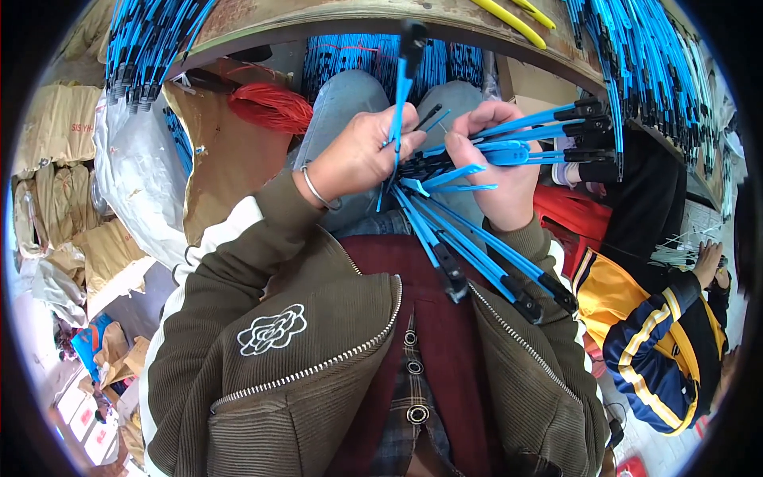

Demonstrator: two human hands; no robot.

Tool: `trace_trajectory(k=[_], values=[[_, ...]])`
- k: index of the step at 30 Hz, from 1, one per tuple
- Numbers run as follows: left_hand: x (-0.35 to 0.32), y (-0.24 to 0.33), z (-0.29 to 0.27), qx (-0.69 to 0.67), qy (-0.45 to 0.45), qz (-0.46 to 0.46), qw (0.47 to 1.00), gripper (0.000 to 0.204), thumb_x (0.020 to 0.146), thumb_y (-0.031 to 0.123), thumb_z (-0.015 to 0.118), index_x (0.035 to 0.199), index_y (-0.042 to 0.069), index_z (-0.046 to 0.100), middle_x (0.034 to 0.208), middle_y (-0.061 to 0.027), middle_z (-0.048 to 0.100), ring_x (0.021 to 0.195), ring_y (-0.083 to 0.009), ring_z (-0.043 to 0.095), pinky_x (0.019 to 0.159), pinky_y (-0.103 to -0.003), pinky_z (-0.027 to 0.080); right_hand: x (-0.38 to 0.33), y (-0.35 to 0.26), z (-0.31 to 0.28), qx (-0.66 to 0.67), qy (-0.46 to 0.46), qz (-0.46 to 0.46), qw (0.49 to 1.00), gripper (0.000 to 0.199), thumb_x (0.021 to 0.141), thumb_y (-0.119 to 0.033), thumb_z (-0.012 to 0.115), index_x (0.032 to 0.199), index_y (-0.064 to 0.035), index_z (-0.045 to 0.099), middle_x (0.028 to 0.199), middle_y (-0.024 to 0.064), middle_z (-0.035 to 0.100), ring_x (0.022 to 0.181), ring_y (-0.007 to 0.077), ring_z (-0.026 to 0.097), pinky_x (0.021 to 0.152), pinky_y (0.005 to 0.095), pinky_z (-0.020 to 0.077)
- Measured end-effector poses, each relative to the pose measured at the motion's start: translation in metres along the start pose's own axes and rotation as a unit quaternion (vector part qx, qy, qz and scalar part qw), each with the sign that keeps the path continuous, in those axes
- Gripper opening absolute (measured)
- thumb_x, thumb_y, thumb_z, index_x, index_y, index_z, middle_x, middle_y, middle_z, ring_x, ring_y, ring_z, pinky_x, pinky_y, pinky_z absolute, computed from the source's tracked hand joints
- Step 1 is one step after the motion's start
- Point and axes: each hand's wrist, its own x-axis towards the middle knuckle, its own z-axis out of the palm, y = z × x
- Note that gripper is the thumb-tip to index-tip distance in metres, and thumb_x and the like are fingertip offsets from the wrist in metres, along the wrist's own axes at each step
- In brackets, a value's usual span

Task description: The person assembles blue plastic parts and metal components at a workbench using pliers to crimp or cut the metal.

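My left hand (pixel 362 151), a metal bangle at its wrist, is closed round a thin blue rod (pixel 400 91) with a black end piece that points away from me. My right hand (pixel 509 187) is curled beside a fanned bundle of the same blue rods (pixel 457 230), several pointing right and several toward my chest. Some rods lie across its palm, and its thumb and forefinger pinch close to a thin wire-like tip. Both hands are above my lap, almost touching. Where the rods meet between them is partly hidden by my fingers.
A wooden table edge (pixel 318 24) curves across the far side, with blue rods hanging at left (pixel 151 48) and right (pixel 636 71). Yellow tubes (pixel 509 20) lie on it. Red strands (pixel 270 107) and cardboard (pixel 230 171) are at left. Another person's striped sleeve (pixel 648 350) is at right.
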Motion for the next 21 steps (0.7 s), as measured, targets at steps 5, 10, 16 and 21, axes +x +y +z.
trace_trajectory(k=[5,10,16,21], values=[[-0.003,-0.002,0.012,0.004,0.030,0.032,0.999,0.011,0.085,0.011,0.055,0.085,0.003,0.047,0.065,-0.0157,0.047,0.056,-0.0294,0.048,0.056,-0.036,0.043,-0.006,0.002,0.005,0.035,0.046,-0.012,0.998,0.028,0.073,0.004,0.065,0.094,-0.0023,0.048,0.085,0.0080,0.058,0.071,0.0094,0.052,0.064,0.0221,0.0451],[-0.005,0.009,0.015,0.021,0.050,0.027,0.998,0.010,0.084,0.006,0.052,0.093,0.003,0.051,0.068,-0.0164,0.053,0.061,-0.0342,0.053,0.058,-0.037,0.045,-0.008,0.003,0.008,0.022,0.076,-0.019,0.997,0.027,0.073,0.004,0.065,0.093,-0.0033,0.047,0.086,0.0081,0.058,0.072,0.0092,0.052,0.063,0.0216,0.0446],[-0.005,0.008,0.014,0.020,0.042,0.021,0.999,0.012,0.084,0.005,0.050,0.095,0.003,0.052,0.072,-0.0180,0.055,0.064,-0.0368,0.054,0.058,-0.038,0.045,-0.006,-0.001,0.009,0.051,0.070,0.011,0.996,0.027,0.074,0.003,0.065,0.094,-0.0030,0.048,0.086,0.0076,0.058,0.072,0.0092,0.053,0.063,0.0214,0.0446],[-0.006,0.010,0.015,0.039,0.049,0.018,0.998,0.012,0.083,0.004,0.050,0.095,0.003,0.052,0.074,-0.0192,0.055,0.067,-0.0388,0.054,0.059,-0.039,0.045,-0.005,-0.002,0.011,0.038,0.080,0.009,0.996,0.027,0.074,0.001,0.066,0.095,-0.0025,0.048,0.086,0.0071,0.058,0.073,0.0090,0.053,0.065,0.0211,0.0449]])
